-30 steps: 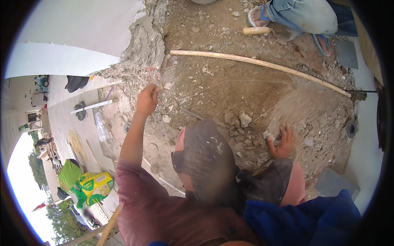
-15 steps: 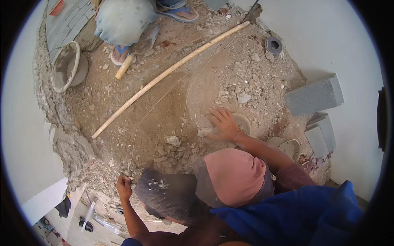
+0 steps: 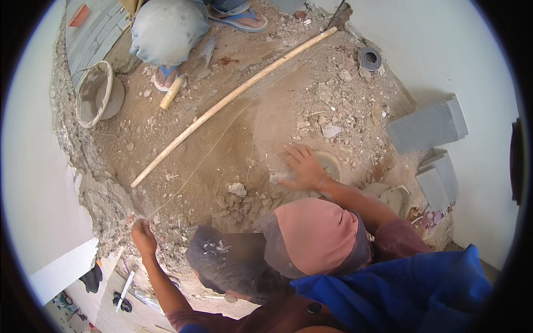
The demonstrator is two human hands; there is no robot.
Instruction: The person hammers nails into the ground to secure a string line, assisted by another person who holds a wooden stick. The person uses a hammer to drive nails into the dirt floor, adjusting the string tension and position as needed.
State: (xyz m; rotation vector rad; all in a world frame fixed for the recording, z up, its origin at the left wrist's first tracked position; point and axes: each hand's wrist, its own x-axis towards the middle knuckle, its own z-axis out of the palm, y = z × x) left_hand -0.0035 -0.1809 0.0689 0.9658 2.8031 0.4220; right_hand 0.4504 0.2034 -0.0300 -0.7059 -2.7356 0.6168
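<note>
My left hand (image 3: 144, 237) is closed near the broken wall edge at the left, pinching the end of a thin string (image 3: 195, 173). The string stretches over the dirt toward the upper right. My right hand (image 3: 304, 168) lies palm down, fingers spread, on the rubble beside a pale stone chunk (image 3: 276, 176). A round, pale, rimmed thing (image 3: 333, 165) shows partly behind that wrist. Beyond both hands, a long wooden pole (image 3: 233, 96) lies diagonally on the dirt. Broken lumps (image 3: 236, 189) sit between my hands.
Across from me is another person's sandalled foot (image 3: 244, 21), with a short wooden handle (image 3: 171, 93) close by. A dirty bucket (image 3: 112, 95) stands at the left. Grey blocks (image 3: 426, 126) and a dark roll (image 3: 370, 58) lie by the right wall (image 3: 444, 50).
My left hand has moved left and slightly away from me, drawing the string's near end with it. My right hand stays in the same place.
</note>
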